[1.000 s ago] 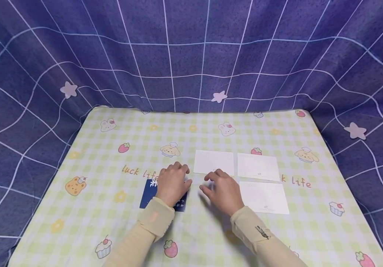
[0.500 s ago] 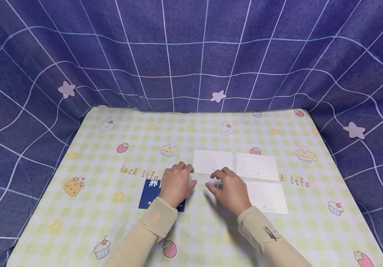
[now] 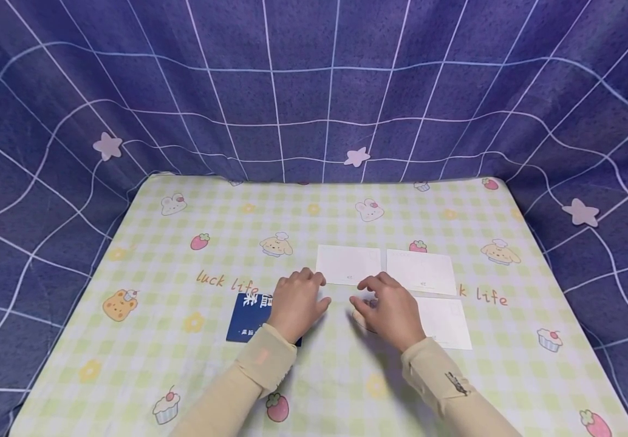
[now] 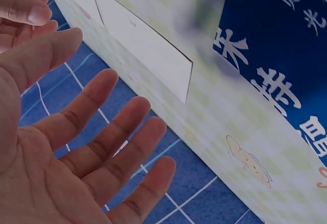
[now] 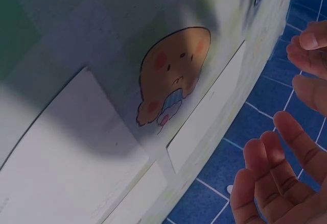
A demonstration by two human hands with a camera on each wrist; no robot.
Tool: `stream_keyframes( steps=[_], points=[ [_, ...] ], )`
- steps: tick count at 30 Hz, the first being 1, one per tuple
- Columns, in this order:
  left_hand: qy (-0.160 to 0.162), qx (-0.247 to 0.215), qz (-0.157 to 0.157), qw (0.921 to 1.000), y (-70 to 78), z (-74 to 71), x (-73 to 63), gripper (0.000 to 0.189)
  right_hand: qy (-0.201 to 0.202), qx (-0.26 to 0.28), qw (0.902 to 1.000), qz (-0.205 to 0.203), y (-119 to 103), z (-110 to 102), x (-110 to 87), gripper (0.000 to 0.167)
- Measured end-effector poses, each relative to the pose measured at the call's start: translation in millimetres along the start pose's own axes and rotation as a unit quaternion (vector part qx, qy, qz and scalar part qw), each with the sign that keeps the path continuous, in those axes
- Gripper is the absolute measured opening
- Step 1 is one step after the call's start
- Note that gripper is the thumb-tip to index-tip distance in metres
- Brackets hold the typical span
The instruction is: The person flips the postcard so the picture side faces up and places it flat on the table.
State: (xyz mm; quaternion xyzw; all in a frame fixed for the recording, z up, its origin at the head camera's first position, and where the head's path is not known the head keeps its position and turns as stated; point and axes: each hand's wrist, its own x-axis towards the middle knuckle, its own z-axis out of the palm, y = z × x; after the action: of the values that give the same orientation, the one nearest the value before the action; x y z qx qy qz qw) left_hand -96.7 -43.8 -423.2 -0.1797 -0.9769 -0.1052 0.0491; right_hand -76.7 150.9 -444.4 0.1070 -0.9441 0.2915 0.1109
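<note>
In the head view my left hand [image 3: 299, 306] is over the right part of a dark blue card [image 3: 247, 320] with white characters, covering some of it. Its fingers are spread and relaxed in the left wrist view, with nothing between them. My right hand [image 3: 392, 311] hovers with loosely bent fingers and holds nothing. It hides the left part of a white card [image 3: 445, 325]. Two more white cards lie behind the hands, a left one [image 3: 348, 262] and a right one [image 3: 421, 271]. Small print shows near their lower edges.
A green-and-white checked cloth [image 3: 144, 370] with printed cartoon figures covers the table. Behind the table and along both sides hangs a blue curtain [image 3: 303, 91] with a white grid and stars.
Both hands have shifted a little to the right. More of the blue card shows, while the right hand hides more of the nearest white card. The cards stay in place on the cloth.
</note>
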Motion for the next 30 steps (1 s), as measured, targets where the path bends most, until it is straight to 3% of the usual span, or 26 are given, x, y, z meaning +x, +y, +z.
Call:
stream_keyframes(
  steps=[30],
  points=[
    [-0.02,-0.014,0.024,0.9994,29.5,19.3,4.8,0.031,-0.011,-0.011,0.9963,0.085,35,-22,-13.8,0.023]
  ],
)
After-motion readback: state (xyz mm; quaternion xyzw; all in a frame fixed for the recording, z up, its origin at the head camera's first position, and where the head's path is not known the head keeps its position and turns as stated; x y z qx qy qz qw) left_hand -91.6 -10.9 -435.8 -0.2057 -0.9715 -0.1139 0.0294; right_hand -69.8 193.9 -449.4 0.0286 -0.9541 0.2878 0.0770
